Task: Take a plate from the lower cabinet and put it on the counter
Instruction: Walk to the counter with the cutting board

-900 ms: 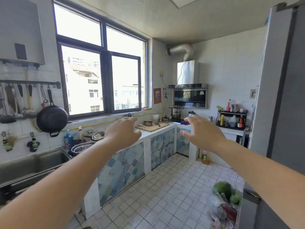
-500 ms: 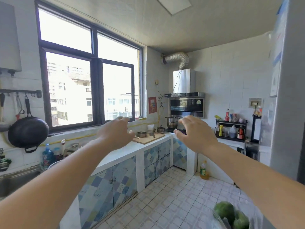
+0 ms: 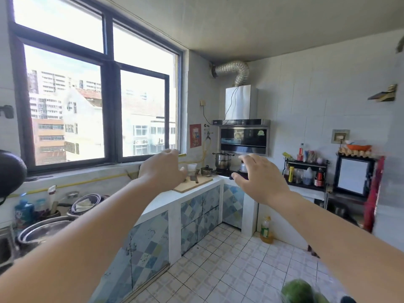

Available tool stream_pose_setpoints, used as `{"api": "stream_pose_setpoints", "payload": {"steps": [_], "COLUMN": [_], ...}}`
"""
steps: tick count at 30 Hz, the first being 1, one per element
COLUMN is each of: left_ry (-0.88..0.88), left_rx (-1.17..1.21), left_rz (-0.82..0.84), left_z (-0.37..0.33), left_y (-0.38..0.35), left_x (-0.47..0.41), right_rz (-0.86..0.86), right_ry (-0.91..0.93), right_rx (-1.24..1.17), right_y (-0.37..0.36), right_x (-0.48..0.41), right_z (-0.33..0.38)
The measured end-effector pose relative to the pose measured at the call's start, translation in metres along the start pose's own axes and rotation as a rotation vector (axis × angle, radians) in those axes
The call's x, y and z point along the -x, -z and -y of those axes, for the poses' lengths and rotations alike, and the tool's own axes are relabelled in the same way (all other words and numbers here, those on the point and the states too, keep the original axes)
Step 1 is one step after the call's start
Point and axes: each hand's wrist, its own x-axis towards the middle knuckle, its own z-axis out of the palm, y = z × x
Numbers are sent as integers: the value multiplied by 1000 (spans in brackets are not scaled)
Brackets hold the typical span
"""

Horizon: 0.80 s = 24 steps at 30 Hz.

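Observation:
Both my arms are stretched out ahead at chest height. My left hand (image 3: 162, 170) floats over the white counter (image 3: 161, 199), fingers loosely spread and holding nothing. My right hand (image 3: 260, 179) hovers in front of the stove corner, also with spread fingers and nothing in it. Below the counter run the lower cabinets (image 3: 200, 212) with blue patterned tile doors, all closed. No plate from the cabinet is in sight.
A wooden cutting board (image 3: 193, 183) with a knife lies on the counter. Pots (image 3: 223, 160) stand on the stove under the range hood (image 3: 243, 137). Metal bowls (image 3: 47, 228) crowd the sink area at left. An oil bottle (image 3: 265, 230) stands on the tiled floor; a bottle rack (image 3: 305, 172) at right.
The view has swung right and moved forward: the sink, hanging pan and fridge slid out of frame. Both hands stay raised and spread, holding nothing.

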Motion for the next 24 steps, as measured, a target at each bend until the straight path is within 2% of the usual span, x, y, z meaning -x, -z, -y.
{"api": "stream_pose_setpoints", "payload": {"steps": [12,24], "left_ry": [-102,-158], "left_rx": [5,-16], "left_rz": [28,52], "left_z": [41,27], "left_y": [-123,-256], "left_x": [-175,-298], "right_rz": [-35,41], "right_ry": [-54,-98], "right_rx": [69,76], "right_y": [-113,-206], "right_x": [-155,-252], "right_z": [-58,-151]}}
